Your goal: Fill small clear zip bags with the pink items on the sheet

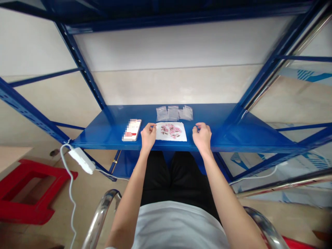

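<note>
A white sheet [158, 137], which could be paper or cloth, lies on the blue shelf with a cluster of small pink and dark pieces [172, 130] on it. My left hand [148, 134] is at the sheet's left edge, its fingertips closed near the upper left corner. Whether they grip the sheet or something small, I cannot make out. To the right of the sheet, and apart from it, my right hand [202, 135] rests loosely curled, with nothing visible in its fingers. Several small clear plastic bags [173, 112] lie in a row behind the sheet.
A phone [132, 130], partly blurred out, lies left of my left hand. Blue uprights [88, 76] frame the shelf [228, 129], with another shelf overhead. A white power strip [82, 160] hangs at the left, above a red stool [28, 193]. Chair armrests [100, 218] flank me.
</note>
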Motion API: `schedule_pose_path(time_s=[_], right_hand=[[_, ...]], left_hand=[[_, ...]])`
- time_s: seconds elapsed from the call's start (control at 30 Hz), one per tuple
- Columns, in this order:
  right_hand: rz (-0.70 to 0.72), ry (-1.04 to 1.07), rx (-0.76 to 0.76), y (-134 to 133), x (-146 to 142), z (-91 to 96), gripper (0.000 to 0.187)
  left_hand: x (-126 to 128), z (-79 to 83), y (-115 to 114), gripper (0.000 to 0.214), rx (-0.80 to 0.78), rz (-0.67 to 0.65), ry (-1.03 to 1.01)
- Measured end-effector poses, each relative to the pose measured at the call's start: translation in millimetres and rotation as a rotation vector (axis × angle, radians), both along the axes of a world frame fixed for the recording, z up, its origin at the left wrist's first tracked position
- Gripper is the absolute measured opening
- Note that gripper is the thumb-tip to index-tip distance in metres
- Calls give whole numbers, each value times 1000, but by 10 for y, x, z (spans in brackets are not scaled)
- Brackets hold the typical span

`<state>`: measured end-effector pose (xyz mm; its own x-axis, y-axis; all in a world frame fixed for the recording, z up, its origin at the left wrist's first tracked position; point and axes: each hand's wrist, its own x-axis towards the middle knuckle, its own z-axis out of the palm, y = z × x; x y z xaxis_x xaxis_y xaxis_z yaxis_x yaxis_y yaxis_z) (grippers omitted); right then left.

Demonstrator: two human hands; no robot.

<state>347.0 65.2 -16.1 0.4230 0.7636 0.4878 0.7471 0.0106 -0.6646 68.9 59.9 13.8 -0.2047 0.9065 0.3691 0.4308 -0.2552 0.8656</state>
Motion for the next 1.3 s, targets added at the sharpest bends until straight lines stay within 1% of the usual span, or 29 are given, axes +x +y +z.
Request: schedule_pose_path(time_s=[0.1,0.23,0.43,0.6,0.7,0.8,0.9,1.0,1.13,1.2,1.3], right_hand=[[44,-58,53,-192,-79,-79,31],[60,-30,49,-250,-49,-46,26],[64,-15,13,-233,-5,5,25],[75,43,-78,-118,37,81,18],[62,74,-86,-68,60,126,18],[67,89,-75,-62,81,122,21],[75,130,-109,-30,133,98,22],[76,195,-161,110,214,124,19],[64,262,-236,452,297,249,13],[68,266,-286,638,310,318,17],[83,273,-360,871,304,402,28]], left_hand=[[-57,-74,-24,23,1,7,-43],[-68,-83,-21,22,-2,0,-52],[-41,-107,-68,21,25,-6,-21],[-46,-127,-154,22,27,-3,31],[-59,-155,-229,22,37,3,65],[-68,-178,-265,22,58,-5,81],[-61,-167,-241,20,55,-2,72],[-25,-108,-193,20,23,25,63],[122,36,-109,21,31,66,161],[272,125,-9,24,46,37,214],[616,260,270,29,81,-73,273]])
